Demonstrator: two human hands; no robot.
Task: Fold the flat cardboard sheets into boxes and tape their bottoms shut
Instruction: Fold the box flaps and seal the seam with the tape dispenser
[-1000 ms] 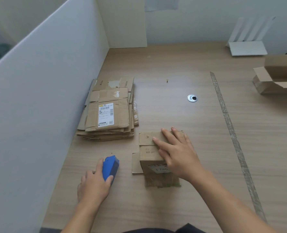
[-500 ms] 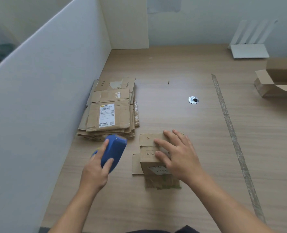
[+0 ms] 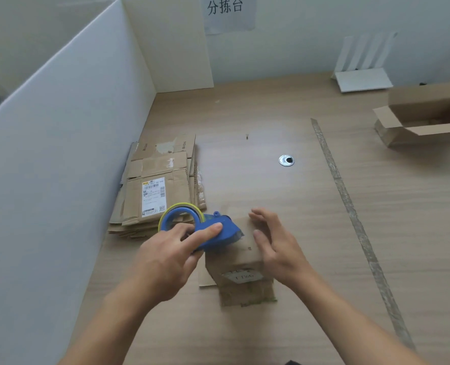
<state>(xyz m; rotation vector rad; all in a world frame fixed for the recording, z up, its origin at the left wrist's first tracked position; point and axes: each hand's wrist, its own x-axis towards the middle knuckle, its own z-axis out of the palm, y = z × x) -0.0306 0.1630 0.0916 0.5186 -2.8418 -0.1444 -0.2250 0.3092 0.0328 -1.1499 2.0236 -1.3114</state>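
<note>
A small folded cardboard box (image 3: pixel 241 262) stands on the wooden table (image 3: pixel 297 233) near the front, its flaps spread around its base. My left hand (image 3: pixel 171 256) grips a blue tape dispenser (image 3: pixel 208 231) with a yellow-edged roll, its front end resting on the box's upper face. My right hand (image 3: pixel 276 246) is at the box's right side, fingers spread and curled toward the top face; whether it touches the box is unclear. A stack of flat cardboard sheets (image 3: pixel 158 185) lies left of the box, against the white partition.
The white partition (image 3: pixel 60 154) walls off the left side. An open cardboard box (image 3: pixel 424 114) sits at the far right. A metal grommet (image 3: pixel 286 160) and a strip of tape (image 3: pixel 350 206) mark the table. A white stand (image 3: pixel 360 75) leans at the back wall.
My left hand lifted the tape dispenser from the table and brought it right onto the box. My right hand slid from the box's top to its right side.
</note>
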